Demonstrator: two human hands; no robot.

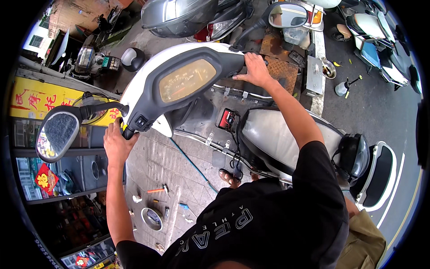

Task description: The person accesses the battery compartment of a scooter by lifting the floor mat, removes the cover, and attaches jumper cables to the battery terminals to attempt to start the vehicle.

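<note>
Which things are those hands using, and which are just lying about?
In use:
- scooter handlebar
- left hand, at its left end
- right hand, at its right end

Seemingly just lying about:
- orange-handled hammer
- blue-handled tool
- metal bowl

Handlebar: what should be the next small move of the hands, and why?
Perhaps free the left hand to tuck up the black cable: it hangs between the red box and a foot, and the right hand also grips the handlebar.

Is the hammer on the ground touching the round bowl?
Apart. The head view shows a strip of paving between the orange-handled hammer and the rim of the bowl.
</note>
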